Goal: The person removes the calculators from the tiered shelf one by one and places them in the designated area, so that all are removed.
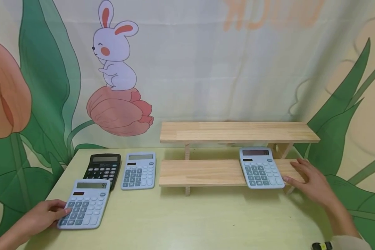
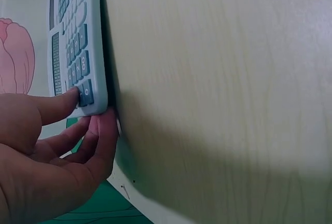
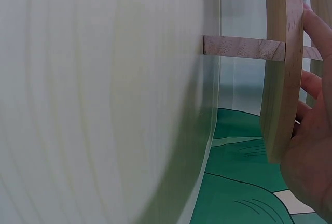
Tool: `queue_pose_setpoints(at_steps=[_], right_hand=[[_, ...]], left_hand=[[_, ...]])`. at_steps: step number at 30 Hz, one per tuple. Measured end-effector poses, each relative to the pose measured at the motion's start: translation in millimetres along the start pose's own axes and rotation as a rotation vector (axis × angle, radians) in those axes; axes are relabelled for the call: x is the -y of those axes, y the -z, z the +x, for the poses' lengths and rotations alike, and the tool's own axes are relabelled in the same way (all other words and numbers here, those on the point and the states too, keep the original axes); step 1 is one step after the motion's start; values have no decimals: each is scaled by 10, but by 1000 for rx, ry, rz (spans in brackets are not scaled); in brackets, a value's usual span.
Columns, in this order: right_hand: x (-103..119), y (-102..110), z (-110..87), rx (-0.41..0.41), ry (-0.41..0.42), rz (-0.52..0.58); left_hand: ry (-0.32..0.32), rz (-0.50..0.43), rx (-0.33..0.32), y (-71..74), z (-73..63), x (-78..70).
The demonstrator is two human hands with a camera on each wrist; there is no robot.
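Note:
In the head view, my left hand (image 1: pixel 40 217) pinches the lower left corner of a light blue calculator (image 1: pixel 89 205), thumb on its keys and fingers beneath. That calculator tilts above the table, overlapping the lower part of a black calculator (image 1: pixel 103 166). A second light blue calculator (image 1: pixel 139 171) lies just right of the black one. On the lower shelf of a wooden stand (image 1: pixel 203 172), a third light blue calculator (image 1: pixel 261 168) leans back. My right hand (image 1: pixel 314 184) is spread beside it, thumb tip at its lower right edge. The right wrist view shows that hand (image 3: pixel 314 141) alongside the shelf end.
The stand's upper shelf (image 1: pixel 237 132) runs behind and above the lower one. A pale green table (image 1: pixel 187 222) spreads in front. Behind hangs a curtain printed with a rabbit (image 1: pixel 115 59) and tulips. A dark band (image 1: pixel 322 246) circles my right wrist.

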State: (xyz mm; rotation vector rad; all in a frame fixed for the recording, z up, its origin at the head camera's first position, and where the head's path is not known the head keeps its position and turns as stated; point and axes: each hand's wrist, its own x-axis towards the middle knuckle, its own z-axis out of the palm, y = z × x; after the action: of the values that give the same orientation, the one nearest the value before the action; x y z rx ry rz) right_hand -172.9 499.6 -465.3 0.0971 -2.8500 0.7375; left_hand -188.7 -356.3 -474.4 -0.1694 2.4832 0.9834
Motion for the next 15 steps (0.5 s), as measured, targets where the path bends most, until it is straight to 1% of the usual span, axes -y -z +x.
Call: queue_pose_setpoints(at_steps=[4, 9, 12, 15], right_hand=[[-1, 5, 5, 3, 4, 0], [1, 22, 3, -7, 12, 7], [0, 28, 0, -4, 8, 8], [4, 25, -6, 1, 6, 12]], left_hand=[[-20, 61, -42, 6, 4, 29], [-26, 126, -84, 21, 58, 40], [-36, 129, -94, 25, 75, 35], [-35, 109, -90, 24, 66, 21]])
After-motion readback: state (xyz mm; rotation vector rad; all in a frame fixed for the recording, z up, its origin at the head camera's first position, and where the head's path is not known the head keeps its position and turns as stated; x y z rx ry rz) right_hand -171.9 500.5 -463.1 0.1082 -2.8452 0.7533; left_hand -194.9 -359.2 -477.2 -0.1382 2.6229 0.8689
